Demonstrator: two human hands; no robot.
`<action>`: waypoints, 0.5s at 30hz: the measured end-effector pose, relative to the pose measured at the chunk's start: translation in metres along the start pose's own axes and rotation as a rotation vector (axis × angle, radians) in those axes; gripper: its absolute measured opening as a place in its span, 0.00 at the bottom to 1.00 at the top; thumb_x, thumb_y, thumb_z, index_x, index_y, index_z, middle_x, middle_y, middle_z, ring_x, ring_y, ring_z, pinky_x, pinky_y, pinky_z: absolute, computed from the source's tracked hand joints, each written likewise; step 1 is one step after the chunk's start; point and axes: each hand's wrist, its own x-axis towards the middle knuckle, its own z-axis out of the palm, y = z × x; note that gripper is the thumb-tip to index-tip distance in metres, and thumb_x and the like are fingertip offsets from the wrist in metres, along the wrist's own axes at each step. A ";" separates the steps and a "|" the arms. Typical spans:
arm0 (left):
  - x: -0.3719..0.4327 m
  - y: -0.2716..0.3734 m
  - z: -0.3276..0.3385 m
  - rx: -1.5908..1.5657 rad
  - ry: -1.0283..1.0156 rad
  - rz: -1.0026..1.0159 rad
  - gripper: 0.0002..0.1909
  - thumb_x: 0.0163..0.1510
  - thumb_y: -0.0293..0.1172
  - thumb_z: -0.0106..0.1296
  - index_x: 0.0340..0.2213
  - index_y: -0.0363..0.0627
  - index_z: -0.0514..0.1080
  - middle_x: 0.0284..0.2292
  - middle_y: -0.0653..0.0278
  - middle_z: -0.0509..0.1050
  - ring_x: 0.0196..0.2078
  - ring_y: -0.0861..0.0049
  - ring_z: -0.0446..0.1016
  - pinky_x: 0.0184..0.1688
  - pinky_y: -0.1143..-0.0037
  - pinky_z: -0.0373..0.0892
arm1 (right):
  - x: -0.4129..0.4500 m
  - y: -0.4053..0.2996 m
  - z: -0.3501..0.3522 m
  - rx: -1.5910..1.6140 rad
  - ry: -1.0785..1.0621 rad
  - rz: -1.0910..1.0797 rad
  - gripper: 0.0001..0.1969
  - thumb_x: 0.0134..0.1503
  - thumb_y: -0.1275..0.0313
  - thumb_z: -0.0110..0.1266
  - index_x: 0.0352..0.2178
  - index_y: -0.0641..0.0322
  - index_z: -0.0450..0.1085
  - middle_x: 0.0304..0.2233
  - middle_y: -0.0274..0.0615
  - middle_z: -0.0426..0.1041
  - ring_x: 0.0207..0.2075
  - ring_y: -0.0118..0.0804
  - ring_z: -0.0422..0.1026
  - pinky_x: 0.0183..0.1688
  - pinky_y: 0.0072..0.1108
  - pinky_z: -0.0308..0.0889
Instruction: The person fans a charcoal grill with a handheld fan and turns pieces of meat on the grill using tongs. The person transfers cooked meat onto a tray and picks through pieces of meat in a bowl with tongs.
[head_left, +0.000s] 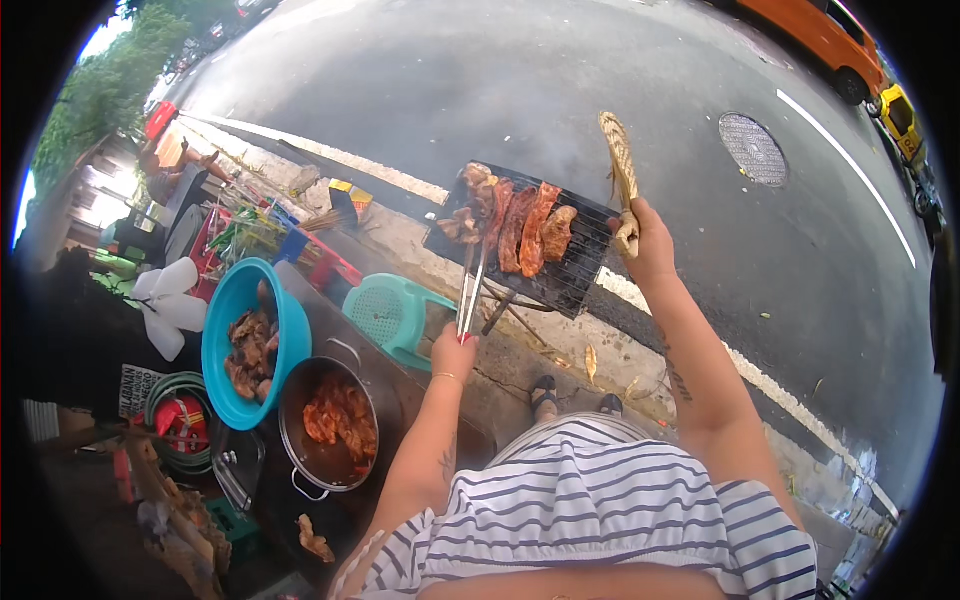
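My left hand (454, 352) is closed around the handle end of metal tongs (471, 289), whose tips reach the meat at the grill's left part. Several strips and pieces of marinated meat (517, 229) lie on the black wire grill (585, 262), with thin smoke above. My right hand (651, 244) grips a woven hand fan (621, 161) by its handle, held up edge-on at the right of the grill. A steel pot (330, 450) of red marinated meat (337, 420) and a turquoise basin (298, 322) of browner meat pieces (251, 352) stand at the left.
A green plastic stool (379, 311) stands between the dark table (405, 397) and the grill. On the table lies a loose meat piece (315, 538). A coiled green hose (154, 397) is at far left. The road holds a manhole cover (752, 150) and an orange vehicle (814, 34).
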 end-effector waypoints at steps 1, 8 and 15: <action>0.011 -0.004 -0.001 0.048 0.032 0.042 0.13 0.48 0.31 0.59 0.34 0.37 0.70 0.27 0.47 0.76 0.33 0.49 0.75 0.39 0.62 0.70 | -0.014 -0.008 0.006 -0.003 -0.146 0.044 0.08 0.57 0.73 0.58 0.35 0.62 0.67 0.29 0.34 0.69 0.33 0.25 0.64 0.36 0.21 0.65; 0.093 0.032 -0.002 0.471 -0.060 0.100 0.14 0.54 0.33 0.51 0.40 0.38 0.66 0.37 0.46 0.76 0.39 0.49 0.76 0.41 0.59 0.73 | -0.080 0.012 -0.021 -0.241 -0.426 0.257 0.10 0.57 0.74 0.57 0.41 0.59 0.69 0.32 0.29 0.69 0.37 0.24 0.65 0.42 0.22 0.64; 0.076 0.061 0.016 0.773 -0.110 0.235 0.17 0.58 0.29 0.43 0.49 0.40 0.65 0.40 0.49 0.75 0.40 0.56 0.78 0.40 0.62 0.75 | -0.157 0.111 -0.069 0.180 0.176 0.496 0.09 0.57 0.73 0.58 0.39 0.62 0.69 0.32 0.34 0.71 0.34 0.25 0.68 0.38 0.21 0.66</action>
